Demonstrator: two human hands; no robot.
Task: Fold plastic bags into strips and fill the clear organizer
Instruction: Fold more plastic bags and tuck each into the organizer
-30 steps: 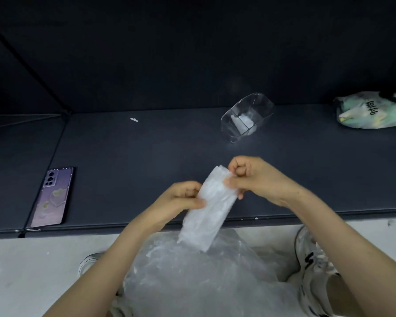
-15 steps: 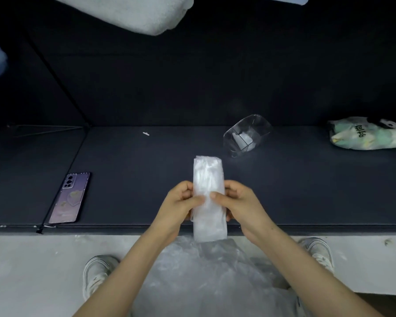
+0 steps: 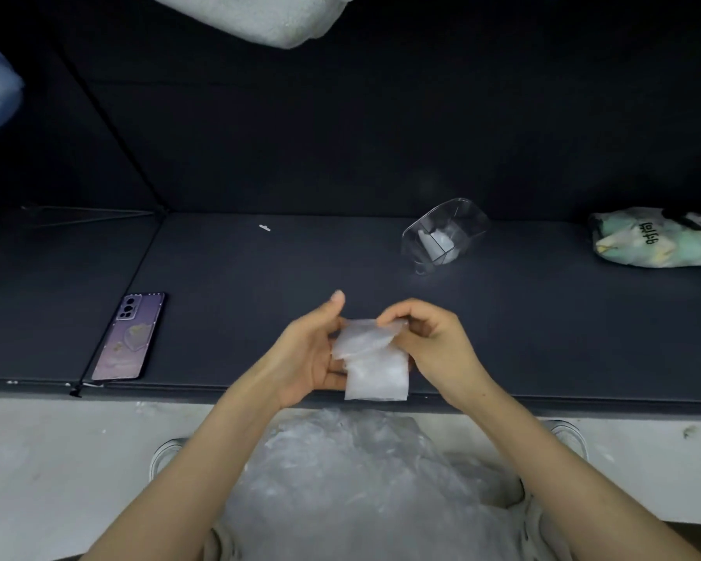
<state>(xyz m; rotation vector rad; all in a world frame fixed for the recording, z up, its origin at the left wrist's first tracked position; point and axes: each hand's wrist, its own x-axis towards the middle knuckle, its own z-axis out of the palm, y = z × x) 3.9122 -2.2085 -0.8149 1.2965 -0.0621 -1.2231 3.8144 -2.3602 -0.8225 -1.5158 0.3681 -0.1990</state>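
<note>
A dark mat (image 3: 543, 338) covers the low work surface, with a black wall behind it and pale floor in front. Half a second ago the folded strip (image 3: 375, 358) stood tall and straight, pinched at its middle by both hands. Now its upper half is bent over toward the person, so it looks about half as long, and the left thumb, which was pressed on the front, has lifted clear.

The strip is in the air just above the near edge of the mat, over the heap of loose plastic bags (image 3: 361, 479) in the person's lap. The left hand (image 3: 312, 350) faces palm inward. Its fingers curl behind the strip's left side and hold it, and the thumb points up. The right hand (image 3: 434, 342) arches over from the other side, fingers curled, and pinches the turned-over top edge between thumb and forefinger.

The clear organizer (image 3: 444, 236) lies tilted on the mat well beyond the hands, with something white inside. A phone (image 3: 128, 338) lies face down at the left, and a printed bag (image 3: 656, 236) sits at the far right.
</note>
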